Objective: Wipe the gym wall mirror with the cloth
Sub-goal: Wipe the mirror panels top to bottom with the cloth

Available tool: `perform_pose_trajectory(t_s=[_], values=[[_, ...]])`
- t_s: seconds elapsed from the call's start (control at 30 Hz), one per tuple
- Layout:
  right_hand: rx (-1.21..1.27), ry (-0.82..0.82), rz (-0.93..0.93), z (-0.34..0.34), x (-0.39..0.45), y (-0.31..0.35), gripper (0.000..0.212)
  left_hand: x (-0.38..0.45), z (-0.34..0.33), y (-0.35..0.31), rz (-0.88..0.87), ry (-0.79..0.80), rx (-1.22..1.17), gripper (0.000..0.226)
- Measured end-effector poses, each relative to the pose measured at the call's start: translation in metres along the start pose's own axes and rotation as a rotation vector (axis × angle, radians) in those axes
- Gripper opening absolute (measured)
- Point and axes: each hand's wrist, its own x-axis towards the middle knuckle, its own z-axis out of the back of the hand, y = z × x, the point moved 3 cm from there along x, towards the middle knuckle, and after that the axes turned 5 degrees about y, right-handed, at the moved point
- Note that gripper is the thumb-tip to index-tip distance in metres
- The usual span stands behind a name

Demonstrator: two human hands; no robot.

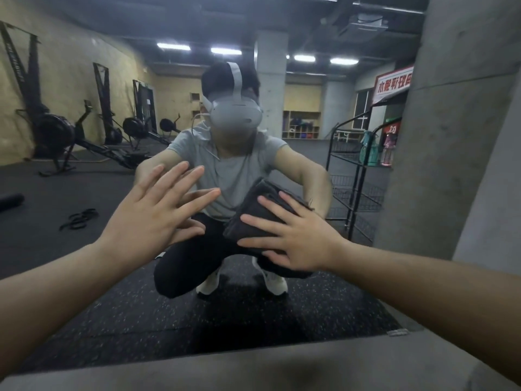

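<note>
Now, cloth [262, 213]: I count one, dark, folded, flat on the mirror [84, 193], 3 o'clock of centre.
Right hand [298, 235]: fingers straight, pressing it.
Left hand [152, 210]: spread, released, at 9 o'clock.

The room is dim and a bit blue. Long ceiling lights [198, 49] glow white far back and are the only bright spots. The floor [135, 314] is dark, with a black shadow low in the middle. The picture is soft all over, and the bottom edge is very blurry. Straight lines bend near the sides.
</note>
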Motion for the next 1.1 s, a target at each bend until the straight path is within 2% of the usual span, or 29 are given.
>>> perform_pose_trajectory(t_s=[0.13,0.27,0.4,0.53,0.73,0.9,1.1], values=[[0.015,0.009,0.043,0.012,0.011,-0.028,0.051,0.002,0.006,0.003,-0.015,0.010,0.000,0.071],[-0.047,-0.086,-0.162,0.047,0.050,-0.089,0.055,0.007,0.012,0.014,-0.030,0.037,0.013,0.074],[-0.120,-0.184,-0.338,0.085,0.102,-0.133,0.057,0.013,0.019,0.026,0.030,0.054,-0.008,0.083],[-0.135,-0.263,-0.427,0.093,0.146,-0.132,0.054,0.013,0.018,0.031,0.039,0.056,-0.014,0.086],[-0.114,-0.174,-0.243,0.081,0.114,-0.123,0.053,0.014,0.019,0.031,0.025,0.048,-0.004,0.080],[-0.115,-0.139,-0.400,0.083,0.073,-0.146,0.056,0.015,0.017,0.032,0.026,0.045,-0.033,0.078],[-0.105,-0.211,-0.509,0.107,0.142,-0.155,0.055,0.016,0.020,0.035,-0.003,0.025,0.031,0.070]])
